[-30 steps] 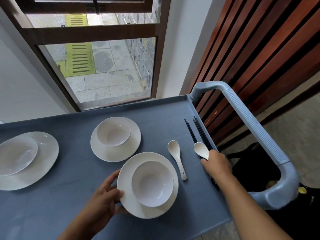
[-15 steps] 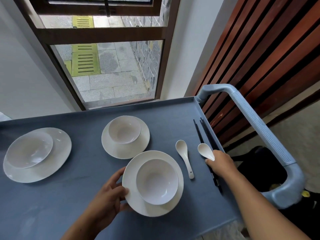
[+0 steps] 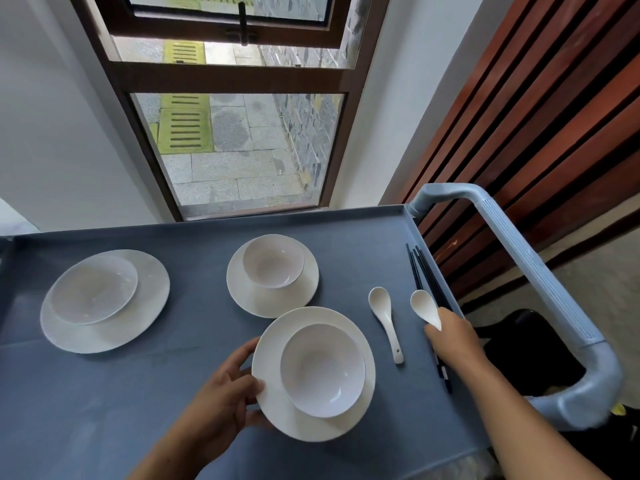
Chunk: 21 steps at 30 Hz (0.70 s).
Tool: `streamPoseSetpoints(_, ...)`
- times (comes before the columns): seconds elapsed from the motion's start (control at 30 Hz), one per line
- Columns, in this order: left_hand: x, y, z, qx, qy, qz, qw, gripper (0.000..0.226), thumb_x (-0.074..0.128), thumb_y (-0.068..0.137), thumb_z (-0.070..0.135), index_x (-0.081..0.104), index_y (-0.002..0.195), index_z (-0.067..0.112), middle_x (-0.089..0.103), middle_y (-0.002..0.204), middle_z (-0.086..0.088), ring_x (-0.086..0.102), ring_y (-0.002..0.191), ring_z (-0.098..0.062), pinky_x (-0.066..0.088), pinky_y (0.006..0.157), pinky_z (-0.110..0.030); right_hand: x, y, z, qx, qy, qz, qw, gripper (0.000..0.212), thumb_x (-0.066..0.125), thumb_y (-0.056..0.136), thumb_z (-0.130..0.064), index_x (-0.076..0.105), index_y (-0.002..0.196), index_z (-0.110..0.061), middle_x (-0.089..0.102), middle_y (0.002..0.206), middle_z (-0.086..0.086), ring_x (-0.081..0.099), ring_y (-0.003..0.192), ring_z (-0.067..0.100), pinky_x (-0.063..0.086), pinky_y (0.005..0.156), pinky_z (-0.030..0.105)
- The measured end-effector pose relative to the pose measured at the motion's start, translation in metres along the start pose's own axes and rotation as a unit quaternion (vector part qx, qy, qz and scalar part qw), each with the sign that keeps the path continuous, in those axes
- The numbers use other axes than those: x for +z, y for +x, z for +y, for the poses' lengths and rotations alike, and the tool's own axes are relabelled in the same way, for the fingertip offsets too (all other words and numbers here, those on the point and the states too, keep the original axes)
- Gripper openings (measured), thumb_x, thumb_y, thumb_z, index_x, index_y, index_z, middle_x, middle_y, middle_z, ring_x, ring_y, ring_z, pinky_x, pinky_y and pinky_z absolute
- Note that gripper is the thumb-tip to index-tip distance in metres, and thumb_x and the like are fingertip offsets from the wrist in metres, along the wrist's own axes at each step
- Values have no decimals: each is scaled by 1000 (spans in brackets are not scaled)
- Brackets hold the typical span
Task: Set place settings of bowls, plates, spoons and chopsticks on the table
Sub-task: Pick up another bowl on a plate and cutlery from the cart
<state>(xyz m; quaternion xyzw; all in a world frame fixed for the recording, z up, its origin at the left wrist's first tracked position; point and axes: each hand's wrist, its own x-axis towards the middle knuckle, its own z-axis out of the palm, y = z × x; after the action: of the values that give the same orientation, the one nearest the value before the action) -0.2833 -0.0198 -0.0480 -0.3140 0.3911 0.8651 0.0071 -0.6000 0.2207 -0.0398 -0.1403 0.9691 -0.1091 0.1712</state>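
On a blue-grey cart top lie three white sets. My left hand grips the left rim of the nearest plate, which carries a white bowl. Behind it a smaller plate holds a second bowl. At the far left a large plate bears a shallow dish. My right hand closes on the handle of a white spoon, over black chopsticks by the right edge. Another spoon rests free between plate and hand.
The cart's pale blue push handle arches along the right side. A raised lip runs round the cart top. Beyond the far edge stands a brown-framed window; a slatted wooden wall rises at the right. Something black sits below the handle.
The view has tilted up and shifted, so the dishes sit lower and further right in frame. Both hands keep their holds on the plate and the spoon.
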Motion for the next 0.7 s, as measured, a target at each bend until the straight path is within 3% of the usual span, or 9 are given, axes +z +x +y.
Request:
streamPoseSetpoints(0.2,-6,-14,4,30,-14,35,999,68,56,68,-2,65,126,34,69,110,-20,67,82,-38,58,70,-55,-20,-20,-42,-49,221,-37,973,9,58,91,-13,56,86,-21,70,76,2,69,65,17,56,59,34)
streamPoseSetpoints(0.3,-7,-28,2,56,-17,70,996,71,58,66,0,64,128,35,68,115,-18,68,81,-36,58,71,-55,-23,-28,-71,-128,236,-57,962,7,56,90,-18,56,87,-24,67,77,-2,60,62,13,47,55,29)
streamPoseSetpoints(0.4,-2,-52,-7,88,-34,124,988,75,67,57,6,64,126,36,69,111,-18,68,81,-36,57,74,-58,-17,-37,-103,-181,289,-142,929,12,51,89,-10,54,93,-21,70,79,4,51,55,12,42,50,27)
streamPoseSetpoints(0.47,3,-72,-19,113,-49,166,978,74,64,61,3,64,126,37,69,111,-19,69,81,-36,57,74,-58,-9,-47,-122,-206,308,-188,910,7,53,89,-7,56,92,-13,62,70,14,48,56,16,40,50,29)
streamPoseSetpoints(0.5,6,-84,-28,126,-58,185,973,74,62,63,2,63,128,37,69,112,-20,68,82,-36,58,73,-57,-4,-52,-131,-227,308,-208,900,2,54,91,-7,56,90,-8,56,63,10,47,54,16,39,51,30)
streamPoseSetpoints(0.57,12,-109,-45,153,-84,224,959,75,58,64,-1,62,130,36,68,114,-21,67,86,-38,58,75,-58,7,-64,-146,-276,293,-244,882,12,54,96,-14,55,90,-4,53,58,0,46,50,12,39,49,29)
streamPoseSetpoints(0.7,29,-167,-82,200,-142,307,920,75,55,67,-6,63,129,35,68,119,-20,67,88,-40,57,80,-61,19,-105,-178,-357,281,-327,829,31,55,99,-24,41,86,0,53,59,0,47,46,14,41,43,25)
